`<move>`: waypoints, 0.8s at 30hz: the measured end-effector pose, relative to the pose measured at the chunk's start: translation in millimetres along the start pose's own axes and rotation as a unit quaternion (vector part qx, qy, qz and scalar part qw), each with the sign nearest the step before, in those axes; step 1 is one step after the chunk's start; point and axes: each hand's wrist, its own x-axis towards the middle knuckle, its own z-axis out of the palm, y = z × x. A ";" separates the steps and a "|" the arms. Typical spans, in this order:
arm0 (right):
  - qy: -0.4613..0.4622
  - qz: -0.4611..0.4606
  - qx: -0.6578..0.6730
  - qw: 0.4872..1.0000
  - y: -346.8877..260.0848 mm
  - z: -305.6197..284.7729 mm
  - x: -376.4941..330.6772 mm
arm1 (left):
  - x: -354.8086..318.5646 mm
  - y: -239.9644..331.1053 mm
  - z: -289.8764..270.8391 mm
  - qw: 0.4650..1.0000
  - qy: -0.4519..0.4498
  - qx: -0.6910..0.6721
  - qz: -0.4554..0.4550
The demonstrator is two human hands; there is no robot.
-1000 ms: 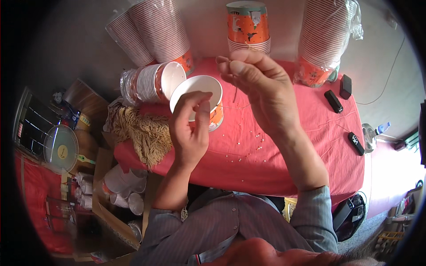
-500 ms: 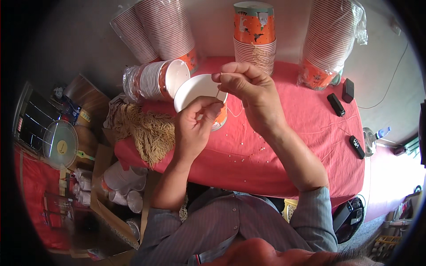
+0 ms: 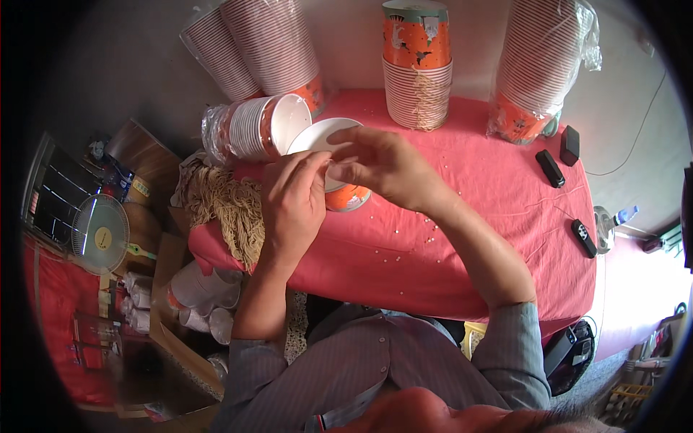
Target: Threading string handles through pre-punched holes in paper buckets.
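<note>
Both hands are raised close together over a white-lined orange paper tub point(image 3: 348, 198) on the red-covered table. My left hand point(image 3: 294, 193) is closed, its thumb and forefinger pinched at the tub's near left. A tiny pale bit shows at these fingertips, but what they hold is too small to make out. My right hand point(image 3: 386, 169) comes in from the right across the tub's mouth, fingers bent and spread away from the thumb. Nothing is plainly visible between them. Left of my left hand lies a heap of tan string point(image 3: 227, 213).
A stack of tubs point(image 3: 249, 133) lies on its side behind the string. Taller stacks point(image 3: 417, 86) stand along the wall, some in plastic wrap point(image 3: 534, 79). Small white bits point(image 3: 397, 232) dot the red cloth point(image 3: 498, 180). Black devices point(image 3: 551, 169) lie at the right. A cardboard box point(image 3: 170, 317) holds tubs at lower left.
My right hand has come down and left toward my left hand, and its pinch has loosened. My left hand has shifted slightly left. The thin pale string between them no longer shows.
</note>
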 end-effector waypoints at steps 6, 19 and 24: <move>0.052 0.089 -0.124 0.987 -0.3 6.9 -1.2 | -3.0 2.2 -5.8 0.998 0.011 0.051 0.047; 0.143 -0.016 -0.305 0.941 19.6 -9.7 4.4 | -19.8 -106.2 11.9 0.962 -0.035 -0.067 -0.263; 0.138 0.011 -0.345 0.929 34.2 -21.1 8.6 | -30.5 -136.6 30.5 0.867 -0.079 -0.286 -0.401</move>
